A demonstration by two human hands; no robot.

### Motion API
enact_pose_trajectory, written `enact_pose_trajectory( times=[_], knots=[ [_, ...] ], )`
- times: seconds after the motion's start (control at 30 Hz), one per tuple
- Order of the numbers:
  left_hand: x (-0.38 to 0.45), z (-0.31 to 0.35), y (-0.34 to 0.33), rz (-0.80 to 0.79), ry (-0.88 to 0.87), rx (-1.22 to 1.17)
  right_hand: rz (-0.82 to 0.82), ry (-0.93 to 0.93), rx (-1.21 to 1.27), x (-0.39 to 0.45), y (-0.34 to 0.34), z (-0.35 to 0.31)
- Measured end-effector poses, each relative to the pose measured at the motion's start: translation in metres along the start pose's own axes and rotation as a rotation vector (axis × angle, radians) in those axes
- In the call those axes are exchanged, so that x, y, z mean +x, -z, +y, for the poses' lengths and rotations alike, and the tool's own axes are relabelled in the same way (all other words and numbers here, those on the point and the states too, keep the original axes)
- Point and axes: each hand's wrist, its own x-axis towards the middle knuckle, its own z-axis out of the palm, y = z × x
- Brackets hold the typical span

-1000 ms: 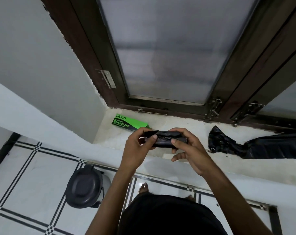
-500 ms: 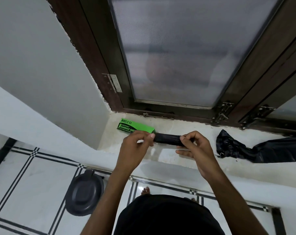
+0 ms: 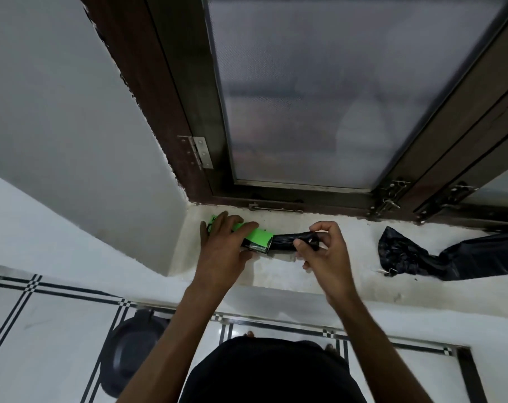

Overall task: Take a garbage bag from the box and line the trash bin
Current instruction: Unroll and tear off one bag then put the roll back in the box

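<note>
Left hand (image 3: 222, 251) lies over the green box (image 3: 254, 238) on the white sill (image 3: 305, 274), fingers spread along its top and thumb down the near left side, holding it in place; whether the fingers wrap the far edge is hard to tell from this angle. Right hand (image 3: 324, 251) pinches the black roll of garbage bags (image 3: 287, 242) between thumb and curled fingers, narrow grip. Roll's left end sits at the box's open right end, partly inside; the rest sticks out to the right. A loose black garbage bag (image 3: 439, 260) lies crumpled on the sill well to the right, touched by neither hand. Dark round trash bin (image 3: 130, 356) stands on the tiled floor (image 3: 43, 330) below, left of the person's left forearm. Frosted window (image 3: 334, 97) behind the sill.
</note>
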Motion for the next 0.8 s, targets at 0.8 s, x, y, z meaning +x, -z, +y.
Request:
enact_pose_trajectory(
  times=[0.8],
  knots=[
    [-0.004,-0.014,0.009,0.118,0.006,-0.348,-0.202,-0.125,0.239,-0.006,-0.036,-0.024]
  ],
)
